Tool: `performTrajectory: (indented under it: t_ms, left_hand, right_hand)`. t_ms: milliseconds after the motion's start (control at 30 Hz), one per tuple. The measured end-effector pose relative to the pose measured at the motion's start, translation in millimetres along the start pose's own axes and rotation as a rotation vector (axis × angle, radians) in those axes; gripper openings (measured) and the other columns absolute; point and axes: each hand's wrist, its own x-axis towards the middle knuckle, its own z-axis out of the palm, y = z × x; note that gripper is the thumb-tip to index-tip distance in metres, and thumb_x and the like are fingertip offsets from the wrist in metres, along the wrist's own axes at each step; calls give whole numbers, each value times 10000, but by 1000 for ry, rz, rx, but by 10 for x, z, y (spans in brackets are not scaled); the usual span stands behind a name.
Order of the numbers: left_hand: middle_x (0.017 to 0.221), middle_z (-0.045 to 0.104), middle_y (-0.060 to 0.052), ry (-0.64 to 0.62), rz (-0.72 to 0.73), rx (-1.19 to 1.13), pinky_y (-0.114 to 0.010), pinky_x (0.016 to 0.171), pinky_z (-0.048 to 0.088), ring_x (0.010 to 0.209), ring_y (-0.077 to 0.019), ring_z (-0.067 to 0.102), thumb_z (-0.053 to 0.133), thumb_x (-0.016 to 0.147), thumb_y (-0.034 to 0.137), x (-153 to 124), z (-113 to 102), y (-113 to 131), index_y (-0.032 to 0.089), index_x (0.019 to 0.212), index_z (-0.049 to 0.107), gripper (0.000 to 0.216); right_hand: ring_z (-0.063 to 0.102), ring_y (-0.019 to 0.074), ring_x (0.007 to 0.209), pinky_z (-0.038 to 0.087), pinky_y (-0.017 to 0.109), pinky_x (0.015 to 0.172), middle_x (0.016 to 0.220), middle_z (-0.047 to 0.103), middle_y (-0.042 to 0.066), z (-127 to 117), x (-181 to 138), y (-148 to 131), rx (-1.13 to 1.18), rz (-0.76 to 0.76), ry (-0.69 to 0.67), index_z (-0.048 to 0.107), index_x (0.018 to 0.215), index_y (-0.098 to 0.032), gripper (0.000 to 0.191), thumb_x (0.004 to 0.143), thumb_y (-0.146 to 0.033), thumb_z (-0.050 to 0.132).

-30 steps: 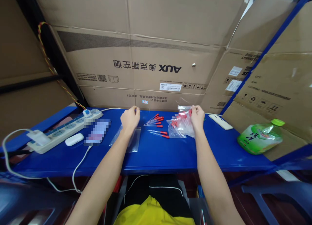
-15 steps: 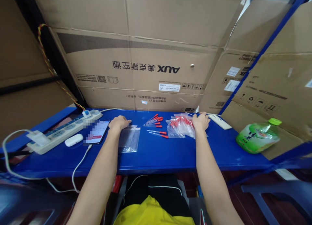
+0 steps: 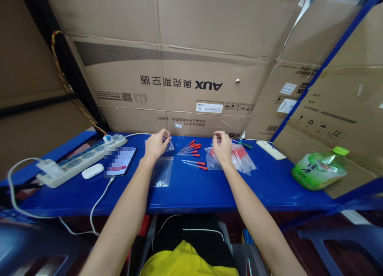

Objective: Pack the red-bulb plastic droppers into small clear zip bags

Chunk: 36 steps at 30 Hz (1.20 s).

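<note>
On the blue shelf (image 3: 191, 188), below the cardboard box (image 3: 179, 84) printed "AUX", our left hand (image 3: 155, 145) pinches a clear bag (image 3: 168, 145) between closed fingers, while our right hand (image 3: 222, 148) rests with curled fingers on the bags of red-capped tubes (image 3: 242, 158), gripping uncertain.

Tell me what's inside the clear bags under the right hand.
The clear bags hold red-capped tubes. The right hand covers part of the pile, so their number stays hidden.
</note>
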Motion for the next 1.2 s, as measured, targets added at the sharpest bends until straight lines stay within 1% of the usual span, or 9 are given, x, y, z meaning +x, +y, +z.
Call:
performTrajectory:
  t_ms: [100, 167, 300, 400, 600, 833, 967, 1100, 1200]
  left_hand:
    - [1091, 794, -44, -13, 186, -134, -303, 793, 477, 915, -210, 735, 536, 1025, 367, -58, 74, 191, 263, 1227, 596, 234]
    - [1071, 786, -41, -52, 291, -206, -307, 792, 476, 902, -210, 734, 505, 1046, 361, -115, 147, 313, 251, 1263, 543, 246]
    - [1053, 767, -43, -112, 427, -366, -306, 810, 488, 909, -205, 737, 478, 1060, 345, -209, 297, 475, 241, 1243, 492, 211]
    - [1066, 752, -59, -121, 433, -393, -309, 812, 488, 937, -216, 739, 459, 1066, 358, -231, 355, 512, 243, 1206, 487, 183]
    - [1003, 732, -42, -139, 449, -395, -302, 757, 456, 834, -200, 705, 447, 1065, 357, -228, 372, 531, 246, 1161, 466, 148]
    - [894, 674, 2, -107, 434, -376, -281, 693, 428, 703, -163, 632, 493, 1012, 308, -234, 351, 540, 248, 1137, 437, 149]
    - [896, 681, 4, -105, 430, -347, -275, 689, 429, 707, -162, 638, 494, 1029, 357, -256, 331, 574, 247, 1123, 442, 154]
    - [903, 696, -5, -145, 504, -262, -277, 695, 430, 757, -177, 677, 465, 1047, 354, -291, 350, 651, 244, 1100, 471, 123]
    - [889, 701, -13, -157, 558, -195, -275, 685, 424, 768, -182, 686, 440, 1051, 317, -309, 370, 691, 242, 1066, 494, 94]
  right_hand:
    - [646, 235, 938, 481, 350, 885, 1028, 707, 74, 155, -142, -186, 123, -99, -214, 666, 1141, -234, 220, 1023, -353, 523]
    - [650, 233, 954, 472, 357, 908, 1014, 712, 58, 233, -223, -261, 162, -159, -342, 667, 1146, -246, 208, 1031, -379, 555]
    - [640, 244, 991, 433, 380, 938, 1001, 724, 44, 328, -300, -294, 133, -245, -476, 662, 1036, -248, 160, 1016, -402, 621]
    - [636, 235, 954, 424, 371, 916, 951, 714, 36, 341, -288, -274, 103, -229, -474, 648, 947, -244, 148, 1018, -370, 613]
    - [630, 227, 883, 420, 347, 862, 847, 685, 17, 350, -263, -256, 32, -171, -388, 616, 828, -246, 138, 961, -282, 605]
    - [617, 205, 763, 439, 305, 762, 748, 646, -4, 324, -211, -133, -52, -10, -265, 552, 758, -250, 138, 895, -250, 575]
    - [648, 206, 771, 453, 304, 752, 839, 709, -4, 295, -218, -164, -30, -17, -278, 590, 927, -255, 44, 885, -263, 601]
    - [689, 248, 849, 481, 333, 779, 1010, 758, 33, 320, -266, -269, -33, -66, -329, 588, 1142, -274, 320, 829, -219, 633]
    - [702, 273, 866, 487, 350, 787, 974, 759, 32, 338, -288, -294, -24, -60, -356, 601, 1142, -288, 338, 822, -179, 603]
